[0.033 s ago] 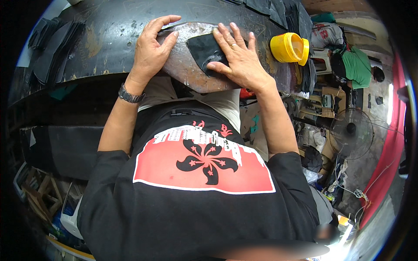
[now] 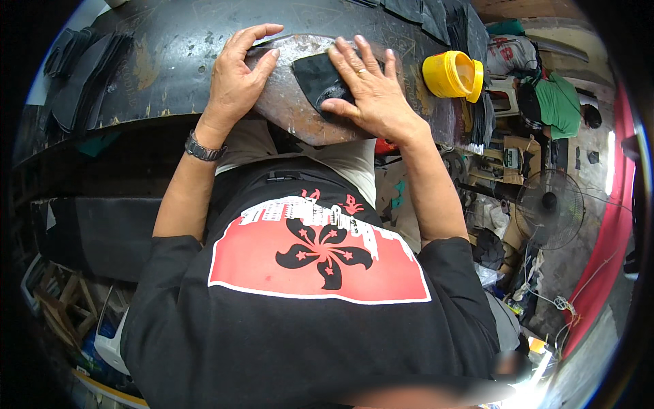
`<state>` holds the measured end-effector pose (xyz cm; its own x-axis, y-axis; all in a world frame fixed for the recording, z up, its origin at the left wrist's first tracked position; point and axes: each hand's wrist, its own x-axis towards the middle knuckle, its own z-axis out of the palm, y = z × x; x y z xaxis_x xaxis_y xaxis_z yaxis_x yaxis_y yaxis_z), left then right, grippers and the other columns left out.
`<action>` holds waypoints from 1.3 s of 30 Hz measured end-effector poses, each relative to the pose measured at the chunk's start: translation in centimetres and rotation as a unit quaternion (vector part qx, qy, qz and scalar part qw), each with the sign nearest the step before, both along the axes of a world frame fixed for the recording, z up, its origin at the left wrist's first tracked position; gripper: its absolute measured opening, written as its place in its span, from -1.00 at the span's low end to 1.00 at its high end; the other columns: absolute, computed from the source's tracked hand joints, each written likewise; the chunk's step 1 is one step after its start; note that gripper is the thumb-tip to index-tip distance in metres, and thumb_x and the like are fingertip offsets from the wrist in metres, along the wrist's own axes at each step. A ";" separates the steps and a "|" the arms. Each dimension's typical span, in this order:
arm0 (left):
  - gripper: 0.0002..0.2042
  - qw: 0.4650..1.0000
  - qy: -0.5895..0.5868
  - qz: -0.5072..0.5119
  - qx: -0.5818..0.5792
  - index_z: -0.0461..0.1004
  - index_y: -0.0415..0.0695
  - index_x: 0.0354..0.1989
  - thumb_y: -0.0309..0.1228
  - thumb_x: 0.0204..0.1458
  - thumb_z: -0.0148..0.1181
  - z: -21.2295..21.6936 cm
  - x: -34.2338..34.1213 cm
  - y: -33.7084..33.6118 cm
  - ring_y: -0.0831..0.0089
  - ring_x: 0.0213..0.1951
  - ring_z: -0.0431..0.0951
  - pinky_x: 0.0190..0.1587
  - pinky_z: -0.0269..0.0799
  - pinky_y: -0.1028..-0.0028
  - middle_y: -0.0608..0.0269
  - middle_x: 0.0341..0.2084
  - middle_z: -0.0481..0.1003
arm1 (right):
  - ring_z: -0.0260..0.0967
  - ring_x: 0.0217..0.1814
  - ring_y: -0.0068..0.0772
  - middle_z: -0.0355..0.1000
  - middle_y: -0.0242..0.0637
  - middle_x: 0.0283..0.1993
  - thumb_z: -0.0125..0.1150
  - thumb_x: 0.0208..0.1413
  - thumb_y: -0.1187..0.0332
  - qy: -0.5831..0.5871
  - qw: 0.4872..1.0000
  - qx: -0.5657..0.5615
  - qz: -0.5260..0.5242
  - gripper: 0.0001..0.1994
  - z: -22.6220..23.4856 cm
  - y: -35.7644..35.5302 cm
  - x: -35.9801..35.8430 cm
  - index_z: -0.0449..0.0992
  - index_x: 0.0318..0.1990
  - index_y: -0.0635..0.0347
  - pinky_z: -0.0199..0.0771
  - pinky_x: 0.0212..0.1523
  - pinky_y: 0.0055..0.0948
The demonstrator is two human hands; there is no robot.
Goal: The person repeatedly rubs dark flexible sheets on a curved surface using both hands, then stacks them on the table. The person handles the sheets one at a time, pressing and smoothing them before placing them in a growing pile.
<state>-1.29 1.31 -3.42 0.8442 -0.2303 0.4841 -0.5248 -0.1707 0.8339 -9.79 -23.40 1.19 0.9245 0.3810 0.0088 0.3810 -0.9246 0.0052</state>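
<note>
A flat black piece (image 2: 313, 82), leather-like and with pointed corners, lies on a worn, brownish-grey board (image 2: 293, 112) in front of me. My right hand (image 2: 371, 88) rests on its right part, fingers spread and palm down, hiding that side. Beside the thumb, a glossy, wet-looking patch shows on the piece. My left hand (image 2: 238, 71) is at the board's left edge, fingers apart and slightly curved, with nothing in it. To the right of the board, a yellow tub (image 2: 446, 75) lies tilted, its mouth toward the right.
Stacks of black cut pieces (image 2: 85, 75) lie on the dark table (image 2: 170, 41) at far left, with more (image 2: 463, 27) at the far right. A standing fan (image 2: 549, 201) is on the right. Another person in a green shirt (image 2: 558, 102) sits beyond the table.
My right hand has shifted slightly to the left over the black piece, its fingers a little more upright. My left hand, the board and the tub stay where they were.
</note>
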 end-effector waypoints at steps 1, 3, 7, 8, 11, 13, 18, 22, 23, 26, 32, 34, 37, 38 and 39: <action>-0.68 1.000 -0.004 0.001 0.004 0.58 -0.05 0.07 -0.47 0.10 0.28 -0.1 0.0 0.0 0.23 0.01 0.58 0.10 0.47 0.34 0.17 -0.07 0.59 | -0.40 0.71 -0.10 -0.15 -0.25 0.65 -0.09 0.18 -0.43 0.000 1.000 0.004 0.021 -0.06 -0.1 0.4 0.0 0.03 0.55 0.02 -0.53 0.54 0.34; -0.69 1.000 0.009 -0.006 0.000 0.59 -0.06 0.05 -0.47 0.11 0.28 -0.1 0.0 0.0 0.25 0.00 0.59 0.10 0.47 0.35 0.18 -0.06 0.59 | -0.36 0.70 -0.11 -0.10 -0.22 0.64 -0.07 0.18 -0.42 0.010 0.998 0.025 0.060 -0.07 -0.1 1.2 -0.1 0.06 0.54 0.03 -0.50 0.54 0.35; -0.72 1.000 0.018 -0.011 -0.020 0.60 -0.08 0.03 -0.48 0.12 0.27 -0.3 0.5 -0.2 0.28 -0.01 0.60 0.10 0.48 0.37 0.18 -0.05 0.60 | -0.36 0.70 -0.15 -0.07 -0.21 0.63 -0.07 0.17 -0.43 0.023 0.995 0.053 0.085 -0.06 -0.3 2.7 0.5 0.09 0.53 0.04 -0.52 0.54 0.35; -0.72 0.999 0.021 -0.014 -0.019 0.61 -0.08 0.03 -0.48 0.12 0.27 -0.4 0.5 -0.2 0.28 -0.01 0.59 0.09 0.48 0.37 0.18 -0.05 0.60 | -0.37 0.70 -0.15 -0.07 -0.21 0.63 -0.07 0.17 -0.43 0.014 0.993 0.071 0.094 -0.06 -0.3 2.9 0.5 0.09 0.53 0.04 -0.53 0.54 0.35; -0.75 1.000 0.014 -0.024 -0.005 0.63 -0.08 0.00 -0.46 0.13 0.28 -0.4 0.7 -0.1 0.29 0.00 0.59 0.11 0.47 0.36 0.19 -0.04 0.60 | -0.39 0.71 -0.15 -0.07 -0.23 0.62 -0.08 0.17 -0.43 0.030 0.993 0.071 0.090 -0.06 -0.4 2.9 0.9 0.10 0.52 0.03 -0.54 0.54 0.34; -0.78 0.999 -0.011 -0.039 0.019 0.65 -0.07 -0.04 -0.42 0.14 0.28 -0.3 0.9 0.1 0.28 0.01 0.57 0.14 0.44 0.34 0.21 -0.04 0.60 | -0.40 0.71 -0.15 -0.06 -0.25 0.63 -0.08 0.17 -0.43 0.025 0.992 0.074 0.097 -0.07 -0.4 2.7 0.8 0.10 0.53 0.01 -0.55 0.54 0.35; -0.81 0.992 -0.062 -0.046 0.100 0.71 -0.05 -0.24 -0.26 0.20 0.24 -0.1 1.0 0.1 0.24 0.07 0.53 0.21 0.34 0.28 0.26 -0.06 0.61 | -0.40 0.71 -0.14 -0.06 -0.28 0.63 -0.06 0.18 -0.41 0.036 0.991 0.067 0.106 -0.12 -0.3 1.7 -0.5 0.10 0.53 -0.09 -0.54 0.52 0.39; -0.77 0.987 -0.092 -0.036 0.130 0.72 -0.05 -0.34 -0.22 0.21 0.22 0.1 0.8 0.0 0.22 0.07 0.51 0.20 0.35 0.26 0.27 -0.07 0.61 | -0.36 0.70 -0.14 -0.05 -0.29 0.62 -0.04 0.18 -0.40 0.026 0.993 0.058 0.103 -0.14 0.0 1.4 -2.0 0.12 0.52 -0.13 -0.50 0.52 0.41; -0.77 0.986 -0.092 -0.037 0.131 0.72 -0.06 -0.35 -0.22 0.21 0.22 0.1 0.8 -0.1 0.21 0.07 0.52 0.20 0.35 0.26 0.26 -0.07 0.61 | -0.35 0.70 -0.14 -0.04 -0.29 0.62 -0.03 0.18 -0.39 0.022 0.993 0.053 0.102 -0.14 0.1 1.4 -2.3 0.12 0.52 -0.14 -0.49 0.52 0.41; -0.77 0.985 -0.098 -0.035 0.136 0.72 -0.06 -0.37 -0.24 0.21 0.23 0.3 0.7 -0.1 0.20 0.06 0.52 0.18 0.35 0.25 0.25 -0.08 0.61 | -0.28 0.69 -0.12 0.01 -0.27 0.60 0.04 0.17 -0.35 0.008 0.993 0.068 0.092 -0.19 0.4 1.7 -2.8 0.22 0.47 -0.12 -0.44 0.51 0.41; -0.78 0.984 -0.103 -0.039 0.142 0.71 -0.08 -0.38 -0.25 0.19 0.24 0.5 0.8 -0.1 0.18 0.04 0.53 0.16 0.36 0.26 0.22 -0.09 0.61 | 0.06 0.56 -0.06 0.35 -0.19 0.38 0.24 0.15 -0.17 0.001 0.983 0.170 0.069 -0.50 2.7 0.0 -2.7 0.66 0.04 -0.02 -0.28 0.47 0.40; -0.77 0.984 -0.099 -0.041 0.140 0.71 -0.09 -0.39 -0.24 0.19 0.25 0.5 0.8 -0.1 0.19 0.04 0.52 0.16 0.36 0.27 0.22 -0.08 0.61 | 0.46 0.20 -0.17 0.58 -0.24 0.04 0.26 0.20 -0.04 -0.084 0.975 0.203 -0.028 -0.63 4.0 -1.7 -2.8 0.70 -0.08 0.01 0.23 0.30 0.01; -0.76 0.988 -0.068 -0.039 0.133 0.70 -0.10 -0.38 -0.23 0.19 0.26 0.4 0.6 -0.1 0.20 0.05 0.51 0.17 0.36 0.28 0.24 -0.06 0.61 | 0.50 -0.43 -0.55 0.58 -0.31 -0.40 0.29 0.27 0.13 -0.170 0.903 0.335 -0.210 -0.69 5.9 -5.1 -3.0 0.65 0.04 0.07 0.47 -0.38 -0.53; -0.78 0.988 -0.067 -0.038 0.135 0.70 -0.10 -0.37 -0.23 0.17 0.28 0.4 0.6 0.0 0.21 0.06 0.50 0.17 0.36 0.28 0.25 -0.04 0.60 | 0.44 -0.51 -0.62 0.54 -0.32 -0.46 0.31 0.25 0.08 -0.172 0.900 0.286 -0.280 -0.62 6.5 -6.5 -3.1 0.62 0.09 0.09 0.42 -0.45 -0.58; -0.79 0.988 -0.063 -0.040 0.135 0.70 -0.10 -0.36 -0.23 0.17 0.29 0.4 0.6 -0.1 0.21 0.06 0.50 0.16 0.37 0.28 0.25 -0.05 0.60 | 0.37 -0.60 -0.69 0.49 -0.33 -0.53 0.33 0.24 0.03 -0.165 0.891 0.233 -0.353 -0.55 7.1 -7.8 -3.1 0.58 0.14 0.12 0.37 -0.52 -0.63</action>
